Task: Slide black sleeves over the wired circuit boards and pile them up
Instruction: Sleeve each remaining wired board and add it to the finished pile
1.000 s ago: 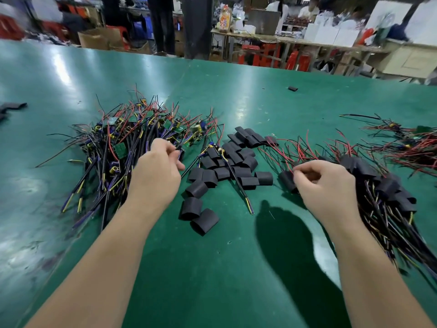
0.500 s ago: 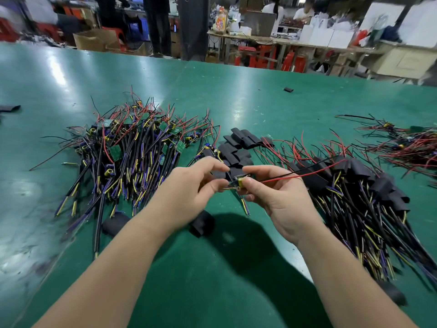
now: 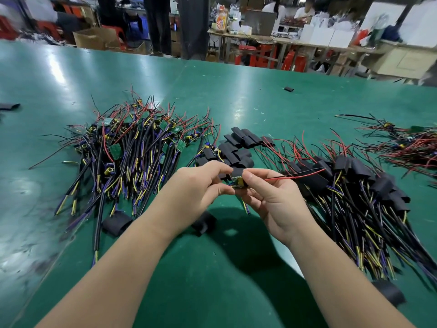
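Above the green table, my left hand [image 3: 201, 185] and my right hand [image 3: 269, 197] meet at the centre. Between their fingertips sits a small wired circuit board [image 3: 237, 181]; its red and black wires [image 3: 295, 176] stick out to the right. A black sleeve [image 3: 237, 172] lies against the board's top, pinched by my right thumb and fingers. My left hand pinches the board's left end. A heap of bare wired boards [image 3: 132, 150] lies at the left. Loose black sleeves [image 3: 238, 147] lie behind my hands. Sleeved boards [image 3: 354, 185] are piled at the right.
Two stray sleeves [image 3: 115, 223] [image 3: 204, 223] lie near my forearms, another [image 3: 387, 292] at the lower right, and one [image 3: 289, 89] far back. A further tangle of red wires [image 3: 406, 147] sits at the far right. Work benches and standing people fill the background.
A second ago my hands were apart, left on the bare heap and right at the sleeved pile. They came together at the centre with one board and a sleeve and now hold it slightly higher.
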Motion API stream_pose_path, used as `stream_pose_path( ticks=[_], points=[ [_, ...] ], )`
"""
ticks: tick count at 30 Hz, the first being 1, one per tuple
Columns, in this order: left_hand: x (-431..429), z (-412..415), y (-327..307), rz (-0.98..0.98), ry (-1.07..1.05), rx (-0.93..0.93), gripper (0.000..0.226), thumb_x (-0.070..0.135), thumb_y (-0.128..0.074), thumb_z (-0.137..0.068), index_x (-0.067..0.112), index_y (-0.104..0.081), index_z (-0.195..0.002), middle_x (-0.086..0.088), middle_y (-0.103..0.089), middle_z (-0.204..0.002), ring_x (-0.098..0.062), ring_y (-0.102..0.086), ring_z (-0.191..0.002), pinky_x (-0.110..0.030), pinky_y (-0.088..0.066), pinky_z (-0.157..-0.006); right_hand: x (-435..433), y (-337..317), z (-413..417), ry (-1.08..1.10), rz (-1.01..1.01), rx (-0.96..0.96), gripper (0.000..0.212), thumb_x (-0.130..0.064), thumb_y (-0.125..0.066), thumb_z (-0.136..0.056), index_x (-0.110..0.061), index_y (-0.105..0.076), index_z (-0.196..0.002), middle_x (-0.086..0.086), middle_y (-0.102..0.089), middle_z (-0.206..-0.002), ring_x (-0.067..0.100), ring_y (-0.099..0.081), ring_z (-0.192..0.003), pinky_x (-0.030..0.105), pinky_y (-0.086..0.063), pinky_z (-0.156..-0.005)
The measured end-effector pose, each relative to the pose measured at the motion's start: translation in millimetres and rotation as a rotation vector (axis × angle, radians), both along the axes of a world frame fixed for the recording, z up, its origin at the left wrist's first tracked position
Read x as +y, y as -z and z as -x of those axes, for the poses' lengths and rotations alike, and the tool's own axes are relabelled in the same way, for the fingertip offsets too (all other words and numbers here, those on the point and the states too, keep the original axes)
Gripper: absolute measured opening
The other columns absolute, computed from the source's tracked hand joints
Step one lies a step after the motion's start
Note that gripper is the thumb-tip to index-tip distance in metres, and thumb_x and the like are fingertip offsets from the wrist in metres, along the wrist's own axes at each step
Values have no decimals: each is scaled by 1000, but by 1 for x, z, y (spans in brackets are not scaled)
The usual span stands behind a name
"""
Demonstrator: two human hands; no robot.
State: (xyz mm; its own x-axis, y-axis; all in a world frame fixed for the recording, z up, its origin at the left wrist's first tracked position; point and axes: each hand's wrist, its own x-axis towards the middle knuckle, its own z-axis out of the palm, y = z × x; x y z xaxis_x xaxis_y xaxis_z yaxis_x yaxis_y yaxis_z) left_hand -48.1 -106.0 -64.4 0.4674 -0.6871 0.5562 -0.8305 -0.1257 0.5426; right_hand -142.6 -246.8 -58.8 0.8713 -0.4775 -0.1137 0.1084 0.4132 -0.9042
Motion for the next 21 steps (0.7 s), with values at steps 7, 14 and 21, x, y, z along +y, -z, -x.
stream_pose_path(
  ticks=[7,14,21],
  points=[
    [3,-9,-2,-108,-118,30,23,19,-52,-96,5,-64,-81,2,-59,-64,-14,-58,-53,-34,-48,-60,7,7,-4,-44,82,-50,30,13,-68,-70,-8,-55,-86,7,-71,-75,18,-68,-67,22,-54,-60],
    [12,-26,0,-3,-211,123,18,13,-59,-92,18,-62,-76,14,-62,-59,-6,-54,-46,-11,-38,-50,28,24,-2,-579,1689,80,37,-38,-63,-89,-29,-63,-125,-4,-49,-142,23,-43,-111,29,-33,-101],
    [16,-31,3,-77,-208,200,14,13,-60,-92,15,-67,-80,12,-66,-64,-2,-51,-46,-14,-40,-50,-4,11,4,-308,1605,234,23,-22,-71,-82,-20,-68,-104,-2,-57,-102,19,-54,-97,25,-40,-85]
  ],
)
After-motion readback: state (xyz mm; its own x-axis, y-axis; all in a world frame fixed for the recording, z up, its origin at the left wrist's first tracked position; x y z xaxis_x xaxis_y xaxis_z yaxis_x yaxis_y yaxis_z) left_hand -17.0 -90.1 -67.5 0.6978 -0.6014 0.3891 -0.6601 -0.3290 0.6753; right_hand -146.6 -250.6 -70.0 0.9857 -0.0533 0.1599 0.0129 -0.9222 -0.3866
